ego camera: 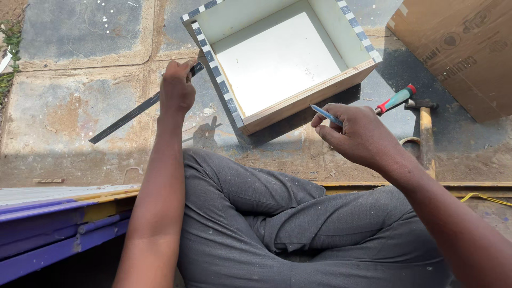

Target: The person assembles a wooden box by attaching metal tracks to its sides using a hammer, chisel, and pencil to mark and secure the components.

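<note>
My left hand [177, 88] grips one end of a long thin dark strip [128, 114] that slants down to the left over the stone floor. My right hand [358, 133] pinches a small pale blue sliver [325, 113], its tip pointing left toward the box. An open square wooden box [314, 93] with a white inside and a rim of black-and-white inlay pieces lies on the ground between the two hands, just beyond my knees.
A hammer with a wooden handle [425, 133] and a tool with a green-and-red grip [396, 100] lie right of the box. A brown cardboard carton [464, 48] fills the upper right. A purple-painted board [48, 224] sits at lower left.
</note>
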The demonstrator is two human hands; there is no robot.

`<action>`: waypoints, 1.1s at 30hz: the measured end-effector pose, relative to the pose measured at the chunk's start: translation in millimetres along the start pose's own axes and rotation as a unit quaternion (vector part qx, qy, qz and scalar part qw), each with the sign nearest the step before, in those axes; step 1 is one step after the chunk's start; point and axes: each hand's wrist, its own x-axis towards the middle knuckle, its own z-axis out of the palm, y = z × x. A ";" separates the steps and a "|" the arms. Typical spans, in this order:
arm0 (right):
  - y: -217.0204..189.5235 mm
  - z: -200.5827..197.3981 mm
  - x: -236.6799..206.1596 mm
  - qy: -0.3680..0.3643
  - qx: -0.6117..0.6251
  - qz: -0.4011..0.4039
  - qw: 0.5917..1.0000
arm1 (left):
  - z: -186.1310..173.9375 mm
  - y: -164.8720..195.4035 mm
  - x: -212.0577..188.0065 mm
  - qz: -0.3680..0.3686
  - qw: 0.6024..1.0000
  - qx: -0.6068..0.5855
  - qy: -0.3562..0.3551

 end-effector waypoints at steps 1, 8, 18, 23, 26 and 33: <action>-4.5 3.5 4.8 -0.007 0.010 0.002 1.000 | -5.3 10.1 -2.2 0.040 0.997 -0.063 0.020; -14.4 55.7 74.2 0.073 0.271 0.022 0.960 | -8.1 88.9 -17.5 0.132 0.955 -0.265 -0.007; -8.0 123.7 120.5 0.248 0.305 -0.066 0.917 | 15.4 114.3 -20.6 0.178 0.933 -0.310 -0.037; -1.3 132.0 121.3 0.297 0.272 -0.067 0.913 | 20.9 115.2 -22.1 0.164 0.939 -0.299 -0.041; 0.2 131.7 120.5 0.309 0.265 -0.080 0.910 | 19.7 114.6 -24.1 0.171 0.941 -0.289 -0.035; 1.1 122.8 119.3 0.261 0.383 -0.071 0.883 | 23.9 116.4 -24.6 0.174 0.943 -0.281 -0.038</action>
